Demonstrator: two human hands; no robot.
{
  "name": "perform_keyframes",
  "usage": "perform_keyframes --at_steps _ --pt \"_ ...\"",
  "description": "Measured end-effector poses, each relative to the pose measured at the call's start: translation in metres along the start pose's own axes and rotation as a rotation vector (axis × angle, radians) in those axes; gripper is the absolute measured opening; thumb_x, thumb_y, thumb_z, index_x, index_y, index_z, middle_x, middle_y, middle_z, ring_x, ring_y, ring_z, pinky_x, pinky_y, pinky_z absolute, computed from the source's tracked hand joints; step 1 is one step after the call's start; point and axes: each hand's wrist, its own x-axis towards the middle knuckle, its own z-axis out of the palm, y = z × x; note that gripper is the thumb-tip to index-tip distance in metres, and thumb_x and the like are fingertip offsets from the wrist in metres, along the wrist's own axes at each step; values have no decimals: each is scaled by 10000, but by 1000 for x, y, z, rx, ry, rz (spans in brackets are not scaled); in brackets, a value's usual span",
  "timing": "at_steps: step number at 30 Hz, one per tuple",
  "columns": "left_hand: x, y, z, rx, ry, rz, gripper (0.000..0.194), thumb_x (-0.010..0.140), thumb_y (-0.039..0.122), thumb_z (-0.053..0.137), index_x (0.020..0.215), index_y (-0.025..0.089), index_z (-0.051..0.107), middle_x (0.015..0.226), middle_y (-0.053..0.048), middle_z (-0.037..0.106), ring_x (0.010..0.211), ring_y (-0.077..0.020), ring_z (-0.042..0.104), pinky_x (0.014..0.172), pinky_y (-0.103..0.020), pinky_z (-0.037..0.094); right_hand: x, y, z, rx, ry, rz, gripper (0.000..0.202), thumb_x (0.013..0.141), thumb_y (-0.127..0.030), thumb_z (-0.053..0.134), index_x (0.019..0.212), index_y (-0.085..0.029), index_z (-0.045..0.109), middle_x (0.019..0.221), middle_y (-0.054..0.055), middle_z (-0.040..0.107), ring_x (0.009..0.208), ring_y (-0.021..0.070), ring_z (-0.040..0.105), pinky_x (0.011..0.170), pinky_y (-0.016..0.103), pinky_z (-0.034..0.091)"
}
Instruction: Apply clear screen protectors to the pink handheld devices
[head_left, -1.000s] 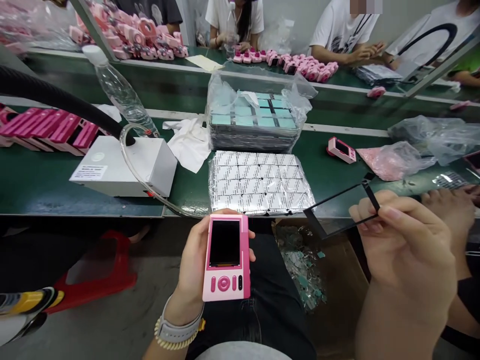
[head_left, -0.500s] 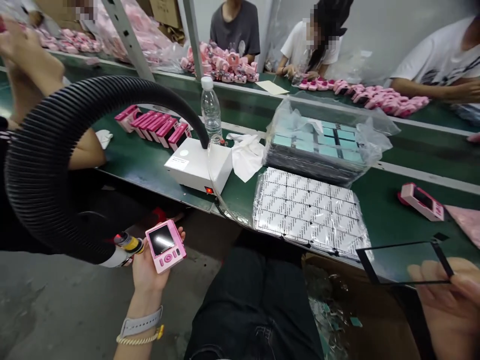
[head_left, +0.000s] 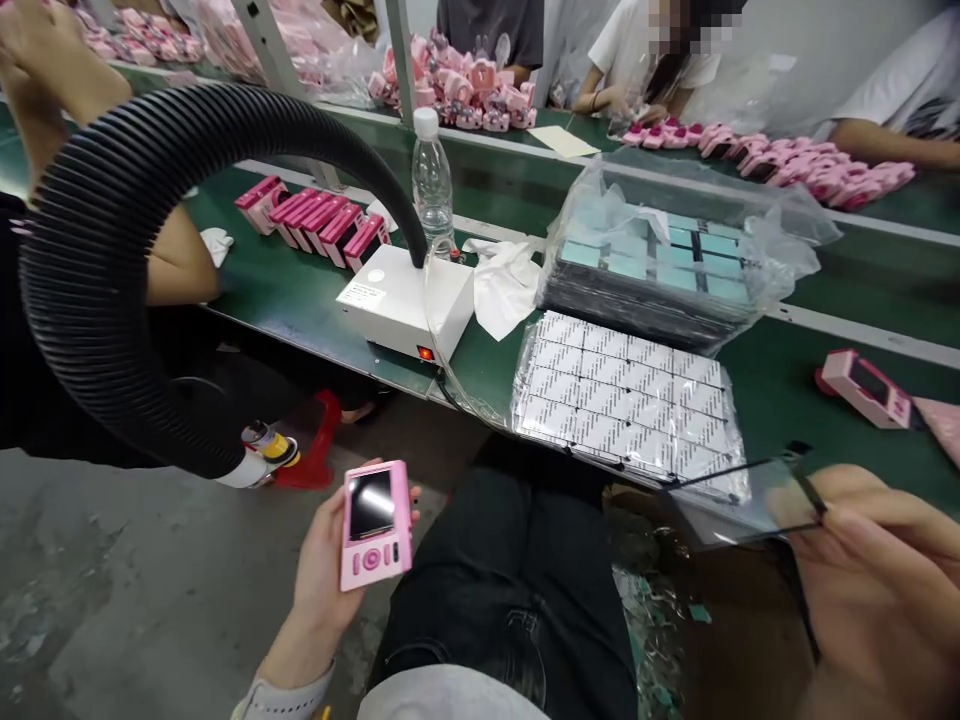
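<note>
My left hand [head_left: 319, 565] holds a pink handheld device [head_left: 377, 525] with its dark screen and buttons facing up, over the floor beside my lap. My right hand [head_left: 877, 540] pinches the edge of a clear rectangular panel with a black border [head_left: 742, 505], near the table's front edge. The panel is tilted and apart from the device. Behind it on the table lies a sheet of white printed rectangles [head_left: 622, 400] in clear plastic. A bagged stack of teal-faced panels [head_left: 660, 265] sits behind that sheet.
A black ribbed hose [head_left: 90, 250] arches at the left from a white box [head_left: 409, 305]. A bottle [head_left: 433, 190], white tissue [head_left: 504, 290] and pink devices [head_left: 315, 225] stand behind. Another pink device [head_left: 870, 390] lies right. A co-worker's arm [head_left: 176, 260] rests at left; others sit opposite.
My left hand has moved right with the pink device, away from the hose's end. My right hand has moved left with the clear panel, which is now tilted flatter. The view has shifted slightly.
</note>
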Motion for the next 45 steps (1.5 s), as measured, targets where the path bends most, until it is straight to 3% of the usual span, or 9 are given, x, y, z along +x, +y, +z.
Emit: perform_keyframes --at_steps 4,6,9,13,17,24,45 --pt "-19 -12 62 125 -371 -81 626 1109 372 467 1711 229 371 1071 -225 853 766 -332 847 676 -395 684 -5 -22 27 107 -288 16 129 887 -249 862 771 -267 810 732 42 605 742 221 546 627 399 415" --pt "-28 -15 93 126 -530 -105 590 1114 384 485 1684 271 388 1089 -191 853 815 -337 851 700 -410 695 -5 -32 38 123 -424 37 126 924 -237 854 809 -274 820 751 20 625 742 194 559 639 359 441" --pt "-39 -18 128 109 -670 -143 479 1091 374 564 1562 293 530 1130 -129 839 883 -341 850 736 -446 718 -3 -43 46 118 -529 30 126 909 -247 906 814 -266 826 763 5 636 708 163 552 605 319 426" --pt "-49 -22 152 141 -785 -198 433 1061 452 633 1474 326 618 1062 -79 818 710 -292 818 638 -415 709 -1 -50 41 91 -544 -16 140 891 -291 944 830 -248 827 791 16 668 711 162 575 587 321 418" --pt "-55 -27 161 115 -787 -183 373 1077 403 610 1437 319 665 1131 -65 803 772 -251 812 734 -410 722 -5 -51 32 70 -507 -74 140 914 -307 930 846 -244 825 785 16 676 692 156 567 567 324 407" --pt "-56 -28 167 139 -736 -106 344 1082 363 593 1393 265 703 1089 -56 803 939 -264 817 899 -425 714 -8 -48 28 71 -513 -108 112 896 -200 934 861 -224 830 804 -1 666 670 120 529 544 303 382" --pt "-53 -32 167 118 -742 -133 355 1070 349 628 1406 260 698 1146 -70 821 953 -286 842 893 -428 717 -5 -44 35 54 -522 -96 123 893 -208 935 842 -217 823 806 -6 675 662 106 521 528 285 368"
